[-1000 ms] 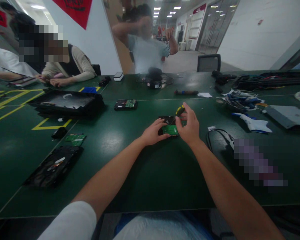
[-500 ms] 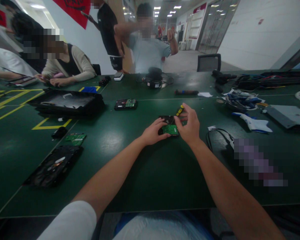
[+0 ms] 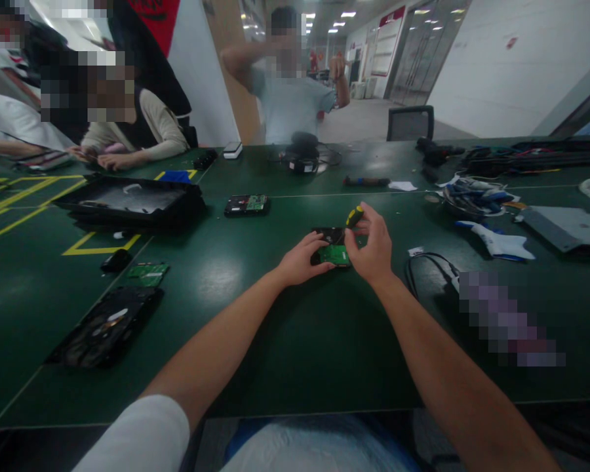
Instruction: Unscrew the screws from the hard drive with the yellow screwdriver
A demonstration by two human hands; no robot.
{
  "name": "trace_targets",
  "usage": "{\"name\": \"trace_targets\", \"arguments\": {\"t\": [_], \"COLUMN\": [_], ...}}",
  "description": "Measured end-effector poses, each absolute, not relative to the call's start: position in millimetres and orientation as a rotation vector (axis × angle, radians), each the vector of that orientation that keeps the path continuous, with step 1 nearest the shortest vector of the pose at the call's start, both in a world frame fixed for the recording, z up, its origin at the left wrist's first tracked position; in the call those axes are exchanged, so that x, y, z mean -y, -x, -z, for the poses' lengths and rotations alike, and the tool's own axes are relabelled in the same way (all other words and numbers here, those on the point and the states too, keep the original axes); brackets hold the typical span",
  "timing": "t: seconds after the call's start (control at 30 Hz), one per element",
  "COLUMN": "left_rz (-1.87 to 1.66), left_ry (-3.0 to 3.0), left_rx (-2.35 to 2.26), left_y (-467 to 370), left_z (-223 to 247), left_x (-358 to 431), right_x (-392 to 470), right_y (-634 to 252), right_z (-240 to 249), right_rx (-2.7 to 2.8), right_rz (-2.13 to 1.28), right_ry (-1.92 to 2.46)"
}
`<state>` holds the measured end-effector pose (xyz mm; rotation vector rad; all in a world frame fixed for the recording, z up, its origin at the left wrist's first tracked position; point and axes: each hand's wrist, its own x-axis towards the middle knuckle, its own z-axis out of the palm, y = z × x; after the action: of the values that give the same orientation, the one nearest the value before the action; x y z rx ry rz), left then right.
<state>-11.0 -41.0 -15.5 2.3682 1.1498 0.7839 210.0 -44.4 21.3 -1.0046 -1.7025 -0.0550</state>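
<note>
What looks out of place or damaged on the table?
Nothing looks wrong where the left hand grips a black-and-green drive and the right hand holds a yellow-black screwdriver. One oddity, to the left: a green circuit board lies loose by a black casing, perhaps detached.

A workshop in an office-like space: a screwdriver (image 3: 354,216), circuit boards (image 3: 333,255) and cables (image 3: 526,157) on a green counter (image 3: 324,347); chair (image 3: 411,110), glass doors (image 3: 420,59) and ceiling lights (image 3: 348,14) beyond.
</note>
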Motion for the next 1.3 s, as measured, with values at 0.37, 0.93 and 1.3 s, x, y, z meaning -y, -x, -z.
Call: {"name": "trace_targets", "arguments": {"t": [0.37,0.93,1.3], "left_rz": [-0.773,-0.767,-0.773], "left_ry": [-2.367,-2.383,-2.389], "left_rx": [-1.141,-1.155,-1.157], "left_y": [12.0,11.5,11.7], "left_z": [15.6,15.7,17.2], "left_x": [40.1,40.1,39.8], "right_x": [46.3,45.6,46.1], "right_y": [-208.6,-208.3,-208.2], "right_z": [-24.2,-23.7,-23.8], "right_rx": [1.704,1.703,1.711], "right_rz": [0.079,0.062,0.077], "right_ry": [0.978,0.999,0.987]}}
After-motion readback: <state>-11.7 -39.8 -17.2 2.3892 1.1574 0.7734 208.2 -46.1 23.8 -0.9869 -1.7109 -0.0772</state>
